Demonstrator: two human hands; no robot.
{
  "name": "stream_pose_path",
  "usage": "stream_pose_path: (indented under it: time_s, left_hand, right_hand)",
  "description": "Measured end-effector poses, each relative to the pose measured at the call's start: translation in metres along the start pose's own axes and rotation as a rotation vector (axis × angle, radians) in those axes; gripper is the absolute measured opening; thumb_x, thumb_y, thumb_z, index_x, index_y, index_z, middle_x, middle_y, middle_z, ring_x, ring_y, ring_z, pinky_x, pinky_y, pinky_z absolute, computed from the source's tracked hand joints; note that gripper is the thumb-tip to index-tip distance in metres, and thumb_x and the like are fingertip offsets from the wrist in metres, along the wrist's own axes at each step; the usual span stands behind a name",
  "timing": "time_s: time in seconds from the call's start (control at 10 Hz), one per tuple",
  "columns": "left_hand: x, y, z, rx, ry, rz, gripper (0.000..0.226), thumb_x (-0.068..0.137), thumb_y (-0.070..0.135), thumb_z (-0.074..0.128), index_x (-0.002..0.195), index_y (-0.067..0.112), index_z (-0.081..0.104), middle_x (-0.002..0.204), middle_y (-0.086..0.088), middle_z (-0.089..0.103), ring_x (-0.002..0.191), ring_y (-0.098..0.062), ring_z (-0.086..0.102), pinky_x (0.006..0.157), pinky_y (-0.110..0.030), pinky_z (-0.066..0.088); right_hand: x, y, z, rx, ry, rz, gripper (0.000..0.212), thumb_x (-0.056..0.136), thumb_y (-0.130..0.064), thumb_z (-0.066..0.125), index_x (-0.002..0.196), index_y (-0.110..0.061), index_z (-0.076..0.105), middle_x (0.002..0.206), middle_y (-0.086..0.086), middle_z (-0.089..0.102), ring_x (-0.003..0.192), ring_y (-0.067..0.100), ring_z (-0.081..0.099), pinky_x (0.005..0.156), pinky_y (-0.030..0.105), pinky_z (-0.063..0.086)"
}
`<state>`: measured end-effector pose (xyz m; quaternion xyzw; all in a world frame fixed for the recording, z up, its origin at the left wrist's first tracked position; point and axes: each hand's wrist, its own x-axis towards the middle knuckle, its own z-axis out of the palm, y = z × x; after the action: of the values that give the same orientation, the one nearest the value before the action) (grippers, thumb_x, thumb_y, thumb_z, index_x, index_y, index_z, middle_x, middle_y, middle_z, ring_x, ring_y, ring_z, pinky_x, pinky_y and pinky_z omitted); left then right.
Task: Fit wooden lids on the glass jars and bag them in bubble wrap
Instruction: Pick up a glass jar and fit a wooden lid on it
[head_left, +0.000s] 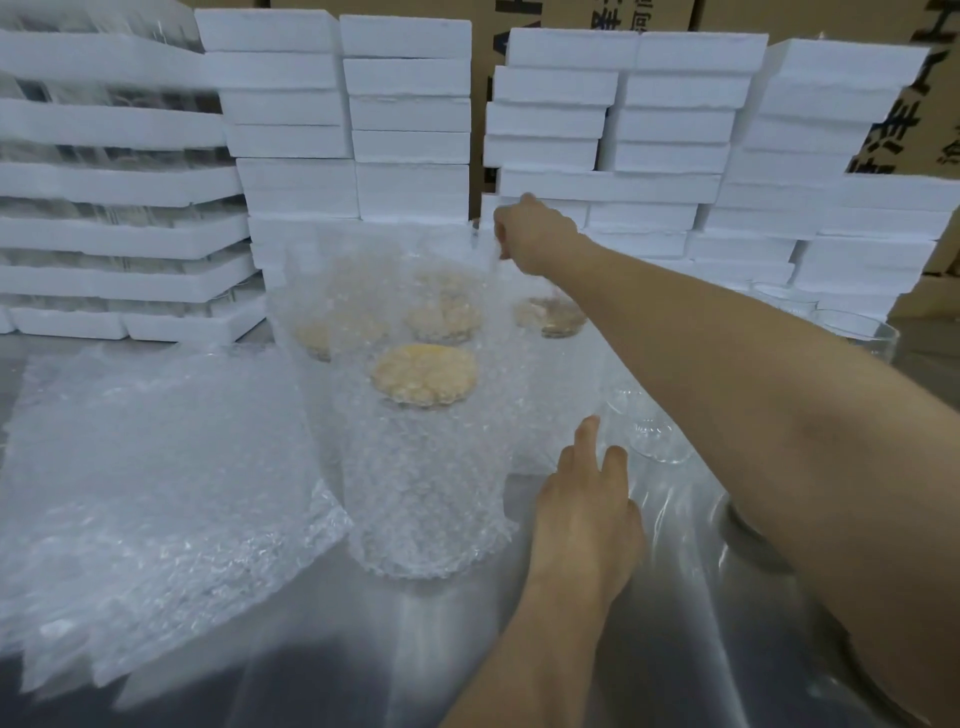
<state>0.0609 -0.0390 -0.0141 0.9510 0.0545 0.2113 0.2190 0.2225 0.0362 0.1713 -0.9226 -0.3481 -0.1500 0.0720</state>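
At the left, a stack of flat bubble wrap bags (156, 467) is laid on the table (467, 649) within easy reach, presumably as the supply. White foam trays (119, 182) are piled behind. In the centre a glass jar (426, 509) is stood upright, capped with its wooden lid (423, 374) and enclosed in a bubble wrap bag (467, 270) whose loose top rises well above the lid. More wrapped, lidded jars (444, 317) are grouped just behind it — finished work, it would seem. The bag's upper edge appears to be pinched by the curled fingers of the right hand (535, 234), likely to pull it straight, though the grip is blurred. The left hand (587, 509) is held open just beside the wrapped jar — fingers extended, nothing grasped. A bare jar (649, 436) is seen near its fingertips, probably next in line.
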Motion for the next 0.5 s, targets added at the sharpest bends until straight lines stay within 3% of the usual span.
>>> stream_pose_path:
  time_s: [0.1, 0.2, 0.3, 0.4, 0.5]
  left_hand:
    - [0.001, -0.004, 0.001, 0.003, 0.010, -0.010, 0.039, 0.092, 0.010, 0.042, 0.130, 0.012, 0.045, 0.160, -0.003, 0.007, 0.129, -0.021, 0.040, 0.090, -0.035, 0.050]
    - [0.000, -0.009, 0.005, 0.014, 0.024, -0.012, 0.038, 0.091, 0.010, 0.043, 0.129, 0.012, 0.046, 0.159, -0.003, 0.012, 0.127, -0.022, 0.041, 0.088, -0.036, 0.048]
    - [0.002, -0.011, 0.007, -0.020, 0.041, -0.001, 0.039, 0.093, 0.013, 0.043, 0.131, 0.013, 0.047, 0.154, 0.000, 0.021, 0.125, -0.020, 0.044, 0.089, -0.036, 0.046]
    - [0.007, -0.012, -0.001, -0.116, 0.110, 0.067, 0.031, 0.094, 0.013, 0.044, 0.123, 0.012, 0.054, 0.134, 0.004, 0.043, 0.111, -0.015, 0.052, 0.088, -0.033, 0.046]
    - [0.003, -0.004, -0.012, -0.394, 0.156, 0.034, 0.018, 0.093, 0.006, 0.048, 0.103, 0.010, 0.063, 0.107, 0.001, 0.061, 0.089, -0.012, 0.058, 0.079, -0.024, 0.046]
  right_hand:
    - [0.003, 0.010, -0.021, 0.144, 0.155, 0.004, 0.034, 0.100, -0.009, 0.045, 0.134, -0.004, 0.047, 0.144, 0.020, 0.038, 0.122, 0.033, 0.051, 0.097, 0.035, 0.045]
    - [-0.035, 0.006, -0.063, 0.491, 0.321, -0.008, 0.018, 0.100, -0.008, 0.047, 0.117, -0.009, 0.053, 0.142, 0.015, 0.036, 0.101, 0.010, 0.060, 0.088, 0.030, 0.048]
    - [-0.067, 0.019, -0.093, 0.617, 0.405, 0.020, 0.004, 0.101, -0.016, 0.053, 0.100, -0.019, 0.050, 0.136, 0.008, 0.028, 0.089, 0.010, 0.056, 0.056, 0.017, 0.049]
    - [-0.124, 0.026, -0.125, 0.823, 0.552, 0.008, 0.004, 0.101, -0.028, 0.051, 0.099, -0.026, 0.048, 0.134, 0.004, 0.031, 0.098, 0.011, 0.053, 0.069, 0.012, 0.051]
    - [-0.186, 0.030, -0.128, 0.991, 0.684, -0.027, 0.009, 0.100, -0.029, 0.051, 0.092, -0.033, 0.048, 0.130, 0.000, 0.037, 0.113, 0.008, 0.049, 0.099, 0.034, 0.050]
